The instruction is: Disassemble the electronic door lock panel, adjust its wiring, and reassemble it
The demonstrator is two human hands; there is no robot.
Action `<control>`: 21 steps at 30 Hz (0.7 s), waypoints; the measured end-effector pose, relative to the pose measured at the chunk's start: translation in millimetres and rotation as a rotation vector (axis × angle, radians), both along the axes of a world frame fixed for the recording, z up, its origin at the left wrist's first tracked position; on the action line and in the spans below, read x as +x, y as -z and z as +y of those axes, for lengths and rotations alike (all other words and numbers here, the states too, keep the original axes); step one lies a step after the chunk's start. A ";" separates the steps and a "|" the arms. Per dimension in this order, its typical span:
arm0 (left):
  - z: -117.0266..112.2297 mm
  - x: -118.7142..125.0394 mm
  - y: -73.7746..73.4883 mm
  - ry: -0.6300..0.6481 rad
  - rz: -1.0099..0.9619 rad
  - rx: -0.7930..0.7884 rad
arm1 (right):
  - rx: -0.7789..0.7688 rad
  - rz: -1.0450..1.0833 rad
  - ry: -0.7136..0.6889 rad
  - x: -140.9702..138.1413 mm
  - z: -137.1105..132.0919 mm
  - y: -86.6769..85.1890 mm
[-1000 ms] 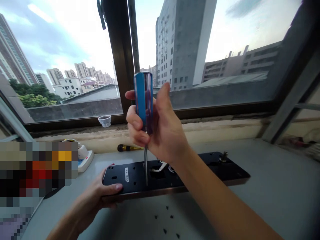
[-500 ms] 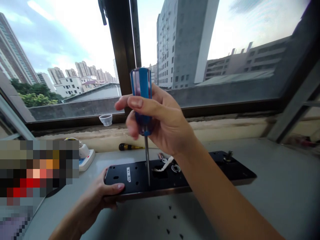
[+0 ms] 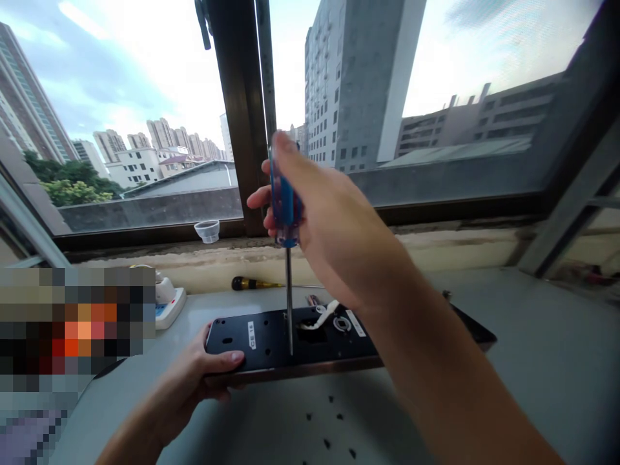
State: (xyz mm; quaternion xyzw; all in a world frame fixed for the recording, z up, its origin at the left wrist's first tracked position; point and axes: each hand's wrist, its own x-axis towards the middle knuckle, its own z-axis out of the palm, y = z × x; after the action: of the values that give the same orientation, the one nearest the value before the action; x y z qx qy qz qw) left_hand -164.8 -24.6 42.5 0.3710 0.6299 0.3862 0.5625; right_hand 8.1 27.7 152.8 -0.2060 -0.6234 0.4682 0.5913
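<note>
My right hand (image 3: 334,219) is wrapped around the blue, clear-handled screwdriver (image 3: 289,284), its thumb up near the top of the handle. The shaft points down, its tip at the face of a long black panel (image 3: 281,345) with holes, a "CE 16" label and a square opening. White wires (image 3: 325,315) come out of that opening. With the thumb on top and fingers beneath, my left hand (image 3: 208,365) grips the panel's left end. My right forearm hides part of the panel's right half. Several small dark screws (image 3: 327,444) lie on the table in front.
Behind the panel lies a second screwdriver (image 3: 249,283) with a yellow and black handle. A white power strip (image 3: 170,310) stands at left, beside a pixelated area. On the window ledge sits a small clear cup (image 3: 207,231). The window frame (image 3: 237,116) rises behind.
My right hand has turned around the screwdriver handle, its thumb moving from the side up to the top. My left hand keeps its hold on the panel.
</note>
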 end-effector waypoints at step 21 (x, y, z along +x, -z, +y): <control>-0.9 -1.9 -1.4 0.031 -0.017 0.010 | 0.159 0.200 0.174 34.4 -12.5 -14.0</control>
State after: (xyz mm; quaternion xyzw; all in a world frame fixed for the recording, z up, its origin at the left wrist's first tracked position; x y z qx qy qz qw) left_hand -166.6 -25.5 43.9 0.3802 0.6172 0.3838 0.5720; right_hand 42.5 15.2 166.8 -0.1641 -0.5764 0.3826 0.7032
